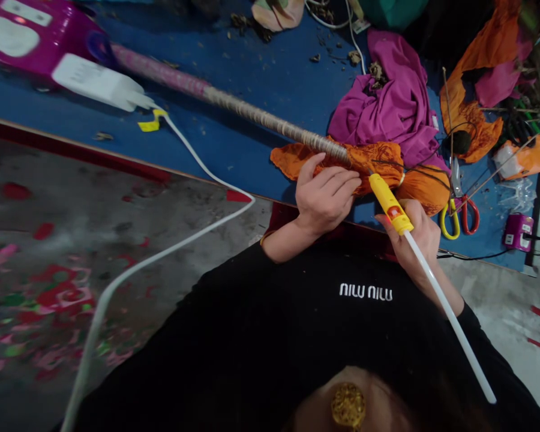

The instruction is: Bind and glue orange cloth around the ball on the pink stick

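Note:
My right hand (417,235) is closed around a yellow hot glue gun (389,204). A long white glue stick (450,315) juts from the gun's back end toward my body. The gun's nozzle tip meets the orange cloth (380,157) near the end of a cord-wrapped pole (270,123). My left hand (326,197) grips the bunched orange cloth just below that pole end, its fingers bent and close together; the thumb lies near the pole. Right of the gun, a rounded orange cloth bundle (425,189) rests at the table edge.
Scissors with yellow and red handles (459,219) lie at the right. Behind the pole is a heap of magenta cloth (387,99). A purple power strip (67,36) with a white plug sits at the far left; its white cable (180,243) hangs off the blue table (261,66).

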`<state>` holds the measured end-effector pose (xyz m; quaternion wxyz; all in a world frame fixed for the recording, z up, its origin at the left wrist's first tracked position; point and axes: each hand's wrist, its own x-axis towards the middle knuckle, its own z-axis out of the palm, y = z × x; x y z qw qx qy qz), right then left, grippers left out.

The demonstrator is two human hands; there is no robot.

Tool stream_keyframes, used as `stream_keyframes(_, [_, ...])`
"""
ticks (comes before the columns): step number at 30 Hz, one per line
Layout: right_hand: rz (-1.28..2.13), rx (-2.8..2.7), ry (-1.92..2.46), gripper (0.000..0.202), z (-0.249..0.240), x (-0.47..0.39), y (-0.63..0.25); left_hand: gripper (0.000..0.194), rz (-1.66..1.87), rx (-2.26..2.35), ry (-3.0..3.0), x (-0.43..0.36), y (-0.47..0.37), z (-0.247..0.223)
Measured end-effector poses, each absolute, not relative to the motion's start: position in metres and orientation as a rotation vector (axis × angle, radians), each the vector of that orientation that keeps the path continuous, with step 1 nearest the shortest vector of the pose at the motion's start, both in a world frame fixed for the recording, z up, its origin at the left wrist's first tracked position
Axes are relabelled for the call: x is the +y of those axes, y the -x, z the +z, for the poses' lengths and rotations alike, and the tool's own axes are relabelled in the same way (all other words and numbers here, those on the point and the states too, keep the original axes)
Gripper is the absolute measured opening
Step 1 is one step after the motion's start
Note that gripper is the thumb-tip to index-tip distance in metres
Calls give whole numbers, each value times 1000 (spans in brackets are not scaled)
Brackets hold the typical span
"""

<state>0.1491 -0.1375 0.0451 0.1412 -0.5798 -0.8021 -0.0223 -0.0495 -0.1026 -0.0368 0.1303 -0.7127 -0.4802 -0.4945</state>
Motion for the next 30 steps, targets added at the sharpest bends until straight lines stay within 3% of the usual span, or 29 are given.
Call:
stream_keyframes(16, [67,-2313,1681,36,51,-138,-151,25,-1483,-1631,2332,-104,54,-51])
stream_keyframes(30, [-220,-2284,1592,36,49,-140,-153,26,-1464,-1592,2257,-105,53,-51])
